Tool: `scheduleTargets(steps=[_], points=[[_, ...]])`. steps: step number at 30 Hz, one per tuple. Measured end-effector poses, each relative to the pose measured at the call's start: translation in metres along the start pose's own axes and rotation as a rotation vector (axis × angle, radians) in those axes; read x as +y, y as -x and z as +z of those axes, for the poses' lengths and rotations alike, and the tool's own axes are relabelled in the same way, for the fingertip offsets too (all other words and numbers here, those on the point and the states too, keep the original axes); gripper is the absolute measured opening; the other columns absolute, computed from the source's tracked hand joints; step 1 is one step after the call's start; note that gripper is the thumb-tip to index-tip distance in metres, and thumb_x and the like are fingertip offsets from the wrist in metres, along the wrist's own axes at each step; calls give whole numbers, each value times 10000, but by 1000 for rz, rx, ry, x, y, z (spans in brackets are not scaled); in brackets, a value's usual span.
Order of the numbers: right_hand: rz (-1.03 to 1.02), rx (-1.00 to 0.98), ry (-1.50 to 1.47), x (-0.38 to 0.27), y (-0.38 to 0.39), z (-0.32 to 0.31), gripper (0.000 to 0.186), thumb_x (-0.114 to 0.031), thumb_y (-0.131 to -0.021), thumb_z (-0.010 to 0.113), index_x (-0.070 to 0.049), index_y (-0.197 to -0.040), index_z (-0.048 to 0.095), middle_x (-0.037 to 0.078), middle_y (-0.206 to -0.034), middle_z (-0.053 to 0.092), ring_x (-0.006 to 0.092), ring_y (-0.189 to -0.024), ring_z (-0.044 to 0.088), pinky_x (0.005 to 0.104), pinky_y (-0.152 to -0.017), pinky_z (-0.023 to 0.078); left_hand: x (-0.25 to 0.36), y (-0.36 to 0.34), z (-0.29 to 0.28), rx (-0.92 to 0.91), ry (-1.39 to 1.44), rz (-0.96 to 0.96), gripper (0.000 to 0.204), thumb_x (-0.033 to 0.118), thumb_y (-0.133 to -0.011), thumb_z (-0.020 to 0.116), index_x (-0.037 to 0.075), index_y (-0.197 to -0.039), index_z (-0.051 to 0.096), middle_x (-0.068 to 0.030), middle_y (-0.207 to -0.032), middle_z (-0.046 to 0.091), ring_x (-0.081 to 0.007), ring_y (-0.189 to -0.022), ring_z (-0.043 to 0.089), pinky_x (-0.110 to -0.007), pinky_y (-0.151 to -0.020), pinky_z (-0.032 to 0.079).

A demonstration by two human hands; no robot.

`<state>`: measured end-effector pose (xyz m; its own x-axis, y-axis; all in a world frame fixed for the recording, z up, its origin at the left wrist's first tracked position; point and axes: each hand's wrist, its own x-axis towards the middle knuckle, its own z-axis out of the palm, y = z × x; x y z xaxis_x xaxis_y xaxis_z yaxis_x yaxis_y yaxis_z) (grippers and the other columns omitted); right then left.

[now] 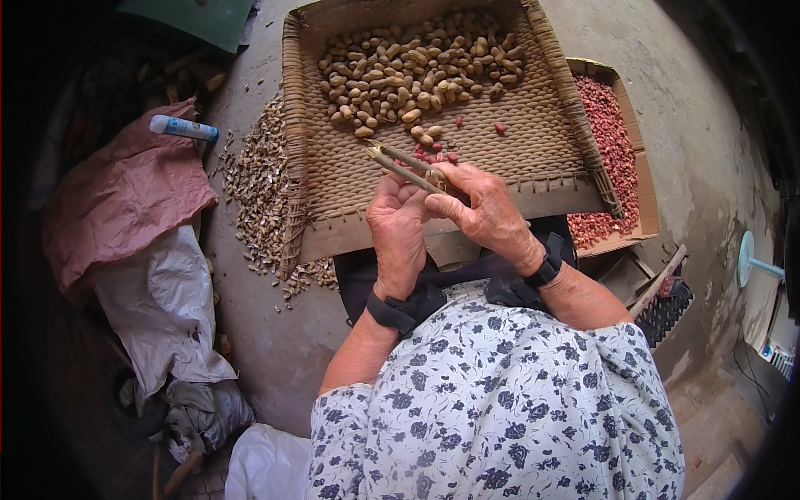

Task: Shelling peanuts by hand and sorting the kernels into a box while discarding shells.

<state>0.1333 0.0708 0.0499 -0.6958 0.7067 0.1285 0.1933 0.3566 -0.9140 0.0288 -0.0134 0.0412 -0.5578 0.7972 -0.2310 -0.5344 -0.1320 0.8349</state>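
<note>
My right hand [490, 208] is closed round a pair of thin wooden sticks [398, 169], which point to the upper left over a woven tray [533, 142]. A light brown bit, perhaps a peanut shell, shows between the sticks by my right fingers. My left hand [398, 237] is closed just below the sticks, its fingers curled against them; whatever it holds is hidden. Unshelled peanuts [392, 75] lie heaped in the far part of the tray. Several red shelled kernels [433, 156] sit just beyond my hands. The tray's near edge is by my lap.
A cardboard box [647, 196] of red kernels [602, 133] stands right of the tray. Broken shells [260, 192] cover the floor on the left. Beyond them lie a pink sack [125, 192], a blue-and-white tube [183, 127] and a white sack [167, 300]. A pale blue round object [745, 258] is far right.
</note>
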Motion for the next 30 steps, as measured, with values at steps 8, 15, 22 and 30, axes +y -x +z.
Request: scheduleTargets(steps=[8, 15, 22, 30], points=[[15, -99, 8, 2, -1, -5, 348, -285, -839, 661, 6, -1024, 619, 125, -785, 586, 221, -716, 556, 328, -644, 453, 0, 0, -2, -29, 7, 9, 227, -40, -861, 563, -8, -1082, 523, -84, -874, 658, -121, -754, 632, -246, -655, 549], [23, -85, -23, 1, 0, -5, 331, -282, -841, 659, 9, -995, 625, 111, -766, 579, 192, -694, 551, 319, -620, 453, 1, 0, -2, -56, 0, -5, 199, -15, -874, 564, -9, -1068, 519, -86, -863, 660, -121, -740, 632, -243, -634, 546], [-12, -108, -64, -4, -4, -6, 322, -275, -853, 644, 2, -1015, 620, 95, -737, 573, 185, -680, 547, 314, -603, 450, -1, -2, -5, -41, 18, 15, 204, 14, -869, 589, -7, -1057, 513, -91, -854, 669, -123, -717, 630, -232, -604, 521], [-5, -97, -24, -6, -1, -4, 276, -278, -865, 629, -6, -904, 605, 83, -683, 539, 176, -627, 521, 313, -564, 426, -3, -3, -6, -53, 42, -5, 222, -6, -851, 602, 0, -1058, 526, -94, -855, 674, -125, -705, 633, -229, -591, 522]])
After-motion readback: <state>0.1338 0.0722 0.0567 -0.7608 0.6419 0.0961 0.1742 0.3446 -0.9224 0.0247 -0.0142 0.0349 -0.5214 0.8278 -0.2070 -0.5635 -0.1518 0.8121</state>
